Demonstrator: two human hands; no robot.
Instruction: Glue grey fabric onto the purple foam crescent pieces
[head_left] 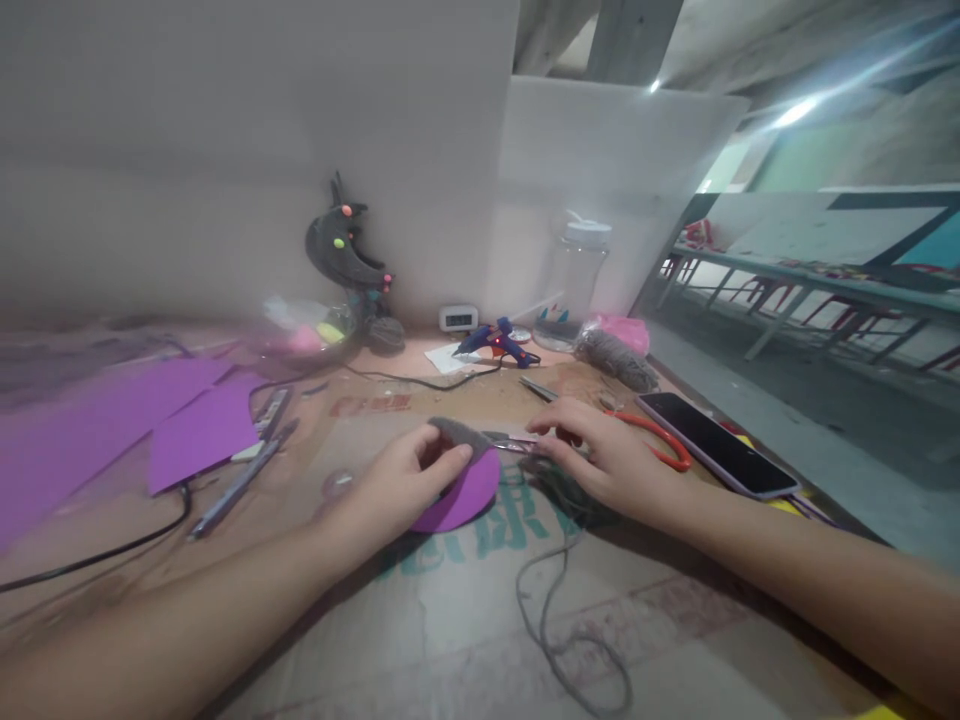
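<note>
Evidently, left hand (401,475) pinches purple disc (466,496), jutting below; right hand (615,455): grip unclear.

A tall, smooth, greyish-white panel (225,130) rises behind the cardboard-covered brown tabletop (450,620), and a lower whitish panel (600,150) adjoins it on the right. Above the lower one shows a broad grey upright post (634,40). Beyond, to the right, a smooth grey floor (712,330) stretches beneath a long, grey-framed table (799,275) with dark red stools (832,308) under it. Farther back stands a pale green wall section (806,158). A bright white lamp (795,112) throws a slanting streak of glare across the upper right.
</note>
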